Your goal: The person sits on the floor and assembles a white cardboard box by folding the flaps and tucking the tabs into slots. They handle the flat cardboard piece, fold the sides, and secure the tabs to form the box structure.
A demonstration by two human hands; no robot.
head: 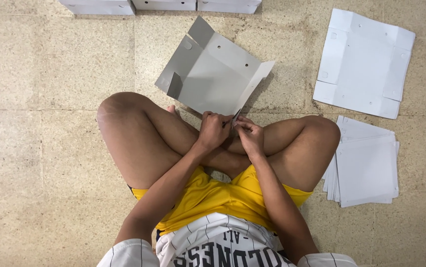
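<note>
1. The grey box blank [213, 74] lies at upper centre of the frame, half folded: side flaps raised, near edge unfinished.
2. Left hand [212, 131] and right hand [250, 136] pinch its near-edge tab, fingers closed on it.
3. Finished white boxes [163, 5] line the top edge.
4. A flat white blank [363, 64] sits upper right; a stack of blanks [366, 168] at right waits unfolded.

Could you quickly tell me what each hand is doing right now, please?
Left hand: closed, pinching the near edge of the grey cardboard blank.
Right hand: closed, pinching the same edge beside it.
</note>
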